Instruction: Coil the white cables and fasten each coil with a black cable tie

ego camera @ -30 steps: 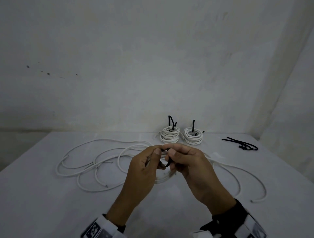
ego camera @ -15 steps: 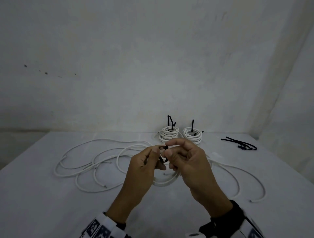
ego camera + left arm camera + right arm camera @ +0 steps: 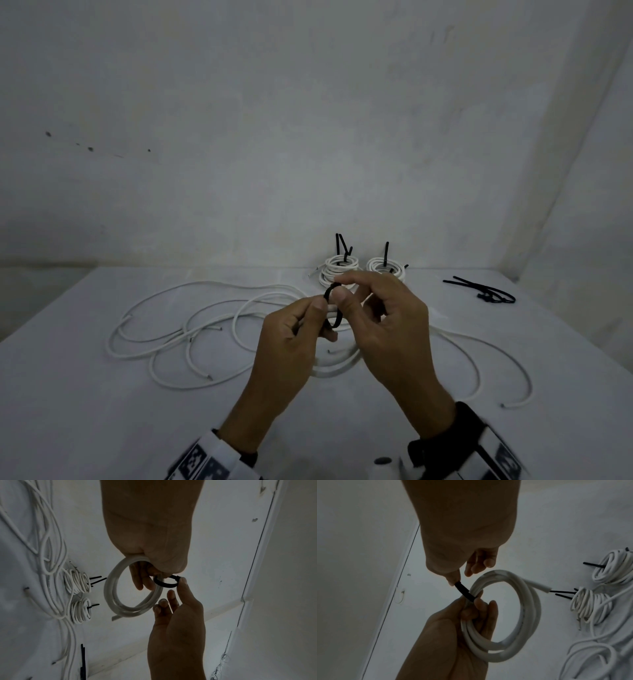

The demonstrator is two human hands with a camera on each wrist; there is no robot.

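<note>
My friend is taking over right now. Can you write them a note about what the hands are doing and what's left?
Left hand grips the white coil.
Right hand pinches the black cable tie, looped round the coil but not yet tightened.
Done: tied coils at the table's back.
Left: tighten this tie, then coil the loose cables. Spare ties lie at the right.
</note>
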